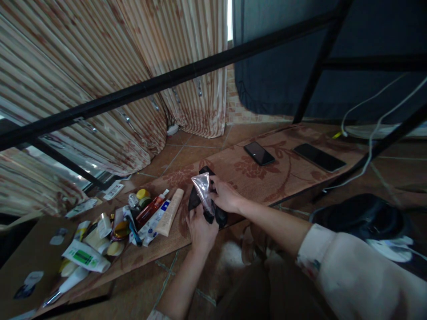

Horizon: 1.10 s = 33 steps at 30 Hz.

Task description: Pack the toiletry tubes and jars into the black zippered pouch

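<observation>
Near edge of the bench: the left hand (pixel 203 231) has its fingers curled in at black material (pixel 220 217) by the lower end of a shiny silver tube (pixel 203 189); can't tell exactly what they grip. The right hand (pixel 227 195), just right of it, has its fingers drawn in narrow, holding the tube's right edge. Tube sits between both hands, over the black material, wide flat end pointing far. Dark bag (pixel 363 218) down on the right, near side. On the patterned bench cover (pixel 260 189), left of the hands: beige tube (pixel 171 213), blue-and-white tube (pixel 156 224), red bottle (pixel 151 211), then a jumble with a green-labelled white tube (pixel 86 256). Cardboard (pixel 30 262) at far left. Farther right, two dark phones (pixel 259 153) lie flat, well apart from the hands. Beyond: black metal bar (pixel 167 82), striped curtains (pixel 116 58) left, dark blue fabric (pixel 283 66) right.
</observation>
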### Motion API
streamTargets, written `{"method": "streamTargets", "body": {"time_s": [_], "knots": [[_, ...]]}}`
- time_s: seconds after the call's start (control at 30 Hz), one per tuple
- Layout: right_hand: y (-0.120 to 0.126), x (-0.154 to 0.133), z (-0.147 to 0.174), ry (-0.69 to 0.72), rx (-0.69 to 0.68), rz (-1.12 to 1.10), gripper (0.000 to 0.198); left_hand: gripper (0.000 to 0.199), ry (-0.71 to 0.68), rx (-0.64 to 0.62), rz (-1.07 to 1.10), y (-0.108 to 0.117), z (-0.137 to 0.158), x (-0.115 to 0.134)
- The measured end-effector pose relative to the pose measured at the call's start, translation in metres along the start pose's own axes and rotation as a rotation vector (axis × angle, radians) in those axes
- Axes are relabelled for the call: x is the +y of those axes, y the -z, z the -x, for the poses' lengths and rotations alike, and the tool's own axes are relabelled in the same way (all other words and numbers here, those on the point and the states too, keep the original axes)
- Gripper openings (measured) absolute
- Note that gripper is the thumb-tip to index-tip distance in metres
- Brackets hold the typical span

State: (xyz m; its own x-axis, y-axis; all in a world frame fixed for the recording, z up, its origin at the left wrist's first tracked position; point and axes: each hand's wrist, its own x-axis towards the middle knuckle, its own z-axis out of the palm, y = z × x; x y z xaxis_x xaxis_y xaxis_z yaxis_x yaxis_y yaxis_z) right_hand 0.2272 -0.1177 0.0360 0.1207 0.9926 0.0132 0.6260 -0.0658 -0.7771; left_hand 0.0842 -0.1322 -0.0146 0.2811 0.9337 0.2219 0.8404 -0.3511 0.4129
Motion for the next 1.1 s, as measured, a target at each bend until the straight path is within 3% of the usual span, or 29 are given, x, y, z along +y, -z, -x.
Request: {"method": "streamTargets", "body": {"time_s": [1.1], "knots": [[0.0019,-0.0021,0.0007,-0.005,-0.011,0.038,0.049,0.039,0.007,-0.013,-0.019,0.001,-0.0002,0.0021]]}}
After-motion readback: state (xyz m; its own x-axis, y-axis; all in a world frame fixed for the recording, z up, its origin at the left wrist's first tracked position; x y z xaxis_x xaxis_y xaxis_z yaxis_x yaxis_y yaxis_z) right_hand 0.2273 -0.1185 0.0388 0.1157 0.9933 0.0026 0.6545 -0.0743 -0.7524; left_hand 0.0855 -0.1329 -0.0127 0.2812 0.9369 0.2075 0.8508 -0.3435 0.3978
